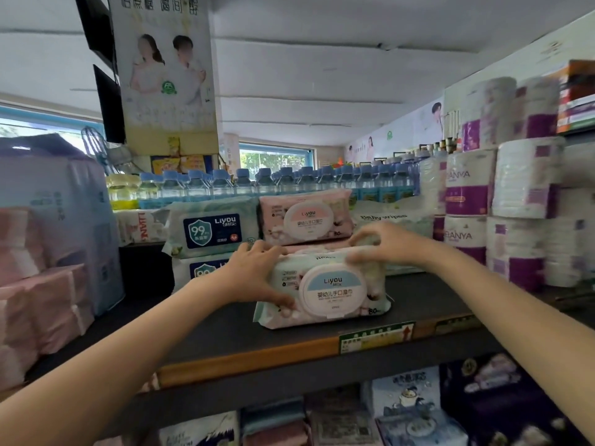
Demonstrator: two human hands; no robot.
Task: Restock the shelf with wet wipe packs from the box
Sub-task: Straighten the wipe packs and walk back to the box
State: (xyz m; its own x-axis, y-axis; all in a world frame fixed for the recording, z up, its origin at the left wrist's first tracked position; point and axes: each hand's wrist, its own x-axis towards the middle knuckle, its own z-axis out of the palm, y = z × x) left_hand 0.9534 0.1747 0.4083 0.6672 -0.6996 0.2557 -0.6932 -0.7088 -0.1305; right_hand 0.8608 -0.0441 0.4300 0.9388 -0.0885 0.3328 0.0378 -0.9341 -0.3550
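Two bare hands meet on one wet wipe pack (325, 289) in the head view, a pale green pack with a round lid whose upper part is blue. It stands on its long edge on the dark shelf (225, 326), face toward the camera, near the shelf's front lip. The left hand (254, 273) grips the pack's left end, its fingers curled over the top edge and its thumb pressed on the front face beside the lid. The right hand (386, 244) rests on the top right corner with fingers bent over the pack's upper edge; whether its thumb pinches the pack cannot be told, since the hand is blurred.

Just behind the held pack stands a pink pack (306, 217) with a similar round lid, on top of another pink one. To its left two blue-labelled packs (211, 228) are stacked, and to its right lies a pack marked baby wipes (394, 220). Rows of water bottles (273, 183) with blue caps stand further back. Purple and white toilet roll bundles (502, 214) fill the right side, and pink tissue bundles (42, 304) the left. A green price tag (375, 338) sits on the shelf's front edge.
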